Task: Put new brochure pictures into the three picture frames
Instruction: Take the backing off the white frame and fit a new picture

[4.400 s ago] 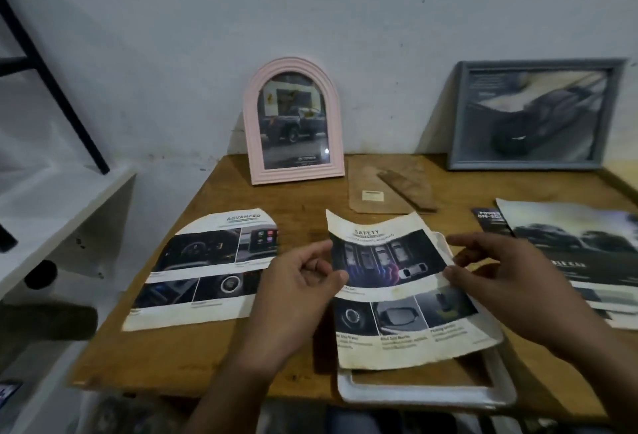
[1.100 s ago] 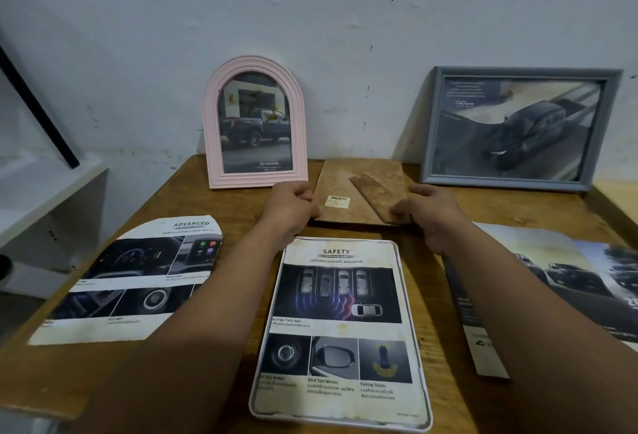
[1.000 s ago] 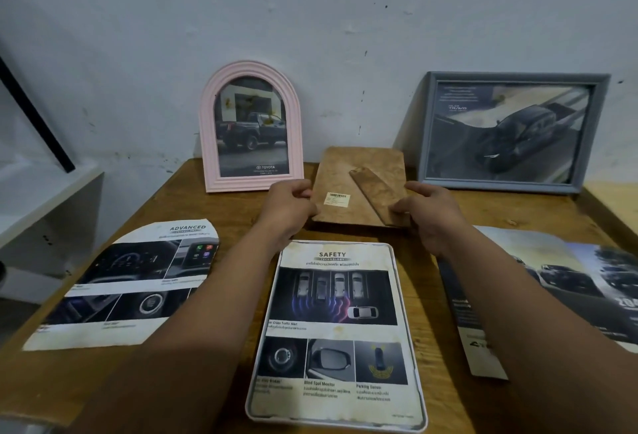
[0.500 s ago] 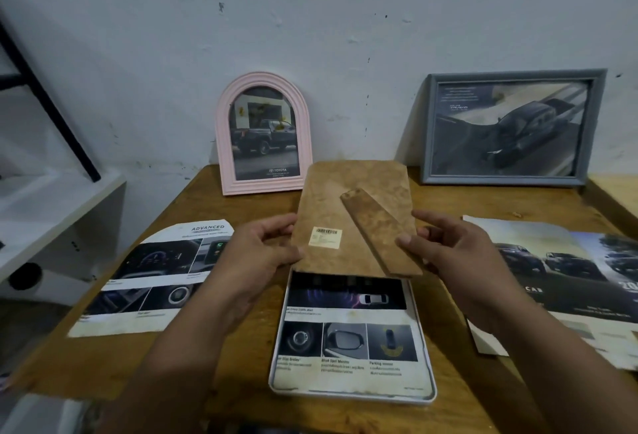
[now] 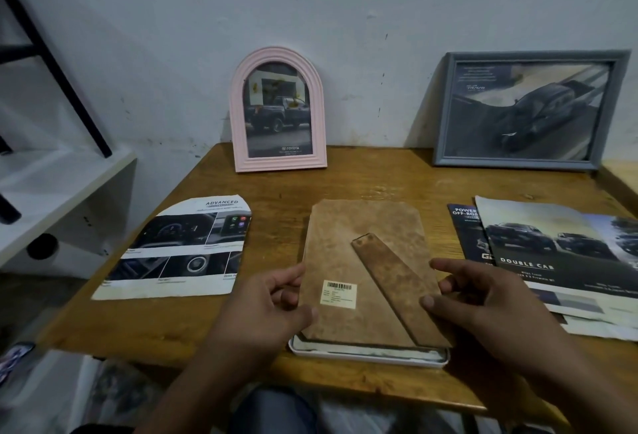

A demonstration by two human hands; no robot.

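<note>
Pink arched frame (image 5: 278, 110) and grey rectangular frame (image 5: 524, 109) stand filled against wall; left hand (image 5: 267, 309) and right hand (image 5: 483, 299) pinch brown mottled backing board (image 5: 348, 250) by its edges over white rounded frame (image 5: 369, 354) lying face-down at table's near edge, board apparently not yet seated.

three picture frames (image 5: 279, 109) (image 5: 524, 109) (image 5: 369, 356), one backing board (image 5: 359, 261), two hands (image 5: 266, 309) (image 5: 483, 299)

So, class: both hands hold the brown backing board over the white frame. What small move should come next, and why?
Probably lower the backing board flat and press it into the white frame. Left hand and right hand grip its sides, and the frame's near rim still shows uncovered.
</note>
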